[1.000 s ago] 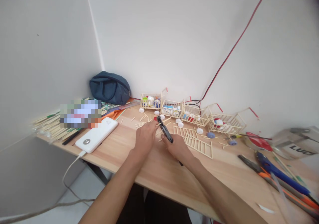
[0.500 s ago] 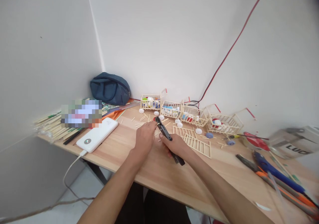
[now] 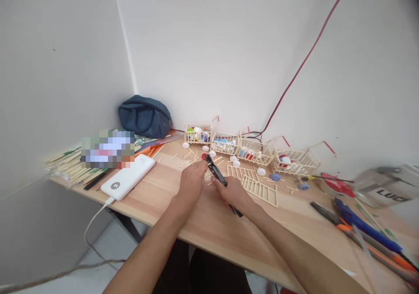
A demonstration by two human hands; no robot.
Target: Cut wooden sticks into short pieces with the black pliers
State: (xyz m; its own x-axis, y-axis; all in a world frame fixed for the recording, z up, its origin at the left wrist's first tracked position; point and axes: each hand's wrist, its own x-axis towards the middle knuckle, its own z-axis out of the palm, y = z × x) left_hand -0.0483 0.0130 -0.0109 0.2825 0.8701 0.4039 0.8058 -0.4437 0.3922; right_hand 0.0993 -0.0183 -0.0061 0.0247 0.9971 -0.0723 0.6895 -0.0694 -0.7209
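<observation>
My right hand [image 3: 233,191] is wrapped round black pliers [image 3: 217,172], whose jaws point up and to the left. My left hand [image 3: 192,178] is closed in a pinch beside the jaws. A pale sliver of a thin wooden stick [image 3: 208,165] shows between its fingertips and the pliers; the rest is hidden. Just beyond the jaws lies a red disc [image 3: 204,156]. Short cut sticks [image 3: 187,163] are scattered past my left hand. Two ladder-like stick panels, one of them the nearer panel [image 3: 261,191], lie flat to the right of the pliers.
Several small stick carts [image 3: 294,163] with cap wheels line the wall. A white power bank [image 3: 127,177], a bundle of sticks [image 3: 70,165] and a blue pouch [image 3: 145,116] are on the left. A blue glue gun [image 3: 363,226], orange-handled cutters [image 3: 347,230] and a clear container [image 3: 386,187] occupy the right.
The pliers' handles have come closer together as my right hand squeezed. My left hand has stayed nearly in place by the jaws.
</observation>
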